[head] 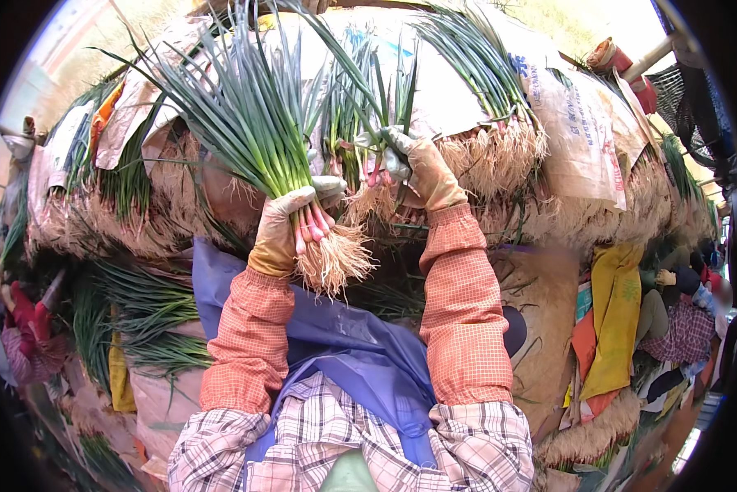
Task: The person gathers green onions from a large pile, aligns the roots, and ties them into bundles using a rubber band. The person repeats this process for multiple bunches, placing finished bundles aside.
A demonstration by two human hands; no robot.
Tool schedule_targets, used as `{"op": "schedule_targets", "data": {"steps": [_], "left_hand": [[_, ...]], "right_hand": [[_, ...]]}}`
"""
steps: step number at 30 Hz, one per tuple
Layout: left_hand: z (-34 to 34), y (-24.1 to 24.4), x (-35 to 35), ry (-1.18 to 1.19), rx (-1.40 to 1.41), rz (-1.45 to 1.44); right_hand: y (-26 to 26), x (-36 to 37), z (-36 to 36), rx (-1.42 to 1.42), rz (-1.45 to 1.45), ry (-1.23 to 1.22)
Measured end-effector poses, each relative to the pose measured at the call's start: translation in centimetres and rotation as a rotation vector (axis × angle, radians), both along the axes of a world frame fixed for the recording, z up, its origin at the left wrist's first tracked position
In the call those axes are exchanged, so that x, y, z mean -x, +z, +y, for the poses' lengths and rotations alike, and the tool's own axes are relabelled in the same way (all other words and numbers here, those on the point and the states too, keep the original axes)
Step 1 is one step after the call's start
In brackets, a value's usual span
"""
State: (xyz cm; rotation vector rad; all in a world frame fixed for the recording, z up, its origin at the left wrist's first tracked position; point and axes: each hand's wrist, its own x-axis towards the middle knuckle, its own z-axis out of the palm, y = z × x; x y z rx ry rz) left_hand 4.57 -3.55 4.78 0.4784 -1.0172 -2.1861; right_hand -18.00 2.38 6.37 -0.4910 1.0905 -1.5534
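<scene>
My left hand [276, 224], in a soiled pale glove, grips a thick bunch of spring onions [270, 147] just above the pink bulbs. Their green leaves fan up and to the left, while pale stringy roots hang below the fist. To the right, my gloved right hand [433, 169] pinches a few spring onion stalks [382, 117], its fingers partly hidden by the leaves. Directly behind the hands lies another small bunch of spring onions [337, 135] on the pile. Red checked sleeve covers reach from both wrists to the elbows.
A long heap of rooted spring onions [491, 147] under woven sacks [577, 129] spans the front. A blue apron [356, 332] covers my lap. More spring onions [153, 307] lie at left. A yellow sack [611, 313] hangs at right. People sit at both sides.
</scene>
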Motion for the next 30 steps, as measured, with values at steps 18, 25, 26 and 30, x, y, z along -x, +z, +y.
{"op": "schedule_targets", "data": {"steps": [18,25,26,30], "left_hand": [[0.3,-1.3,0.7,-0.086,-0.03,-0.097],[3.0,-3.1,4.0,-0.177,-0.14,-0.129],[3.0,-3.4,3.7,-0.182,-0.128,-0.127],[3.8,-3.6,2.9,-0.229,-0.105,-0.196]], "right_hand": [[-8.5,3.5,-2.2,-0.219,0.353,-0.185],[-6.9,-2.8,1.5,-0.13,0.333,-0.172],[-7.0,-2.0,2.6,-0.155,0.22,-0.203],[-6.3,-3.7,2.5,-0.112,0.053,-0.084]]}}
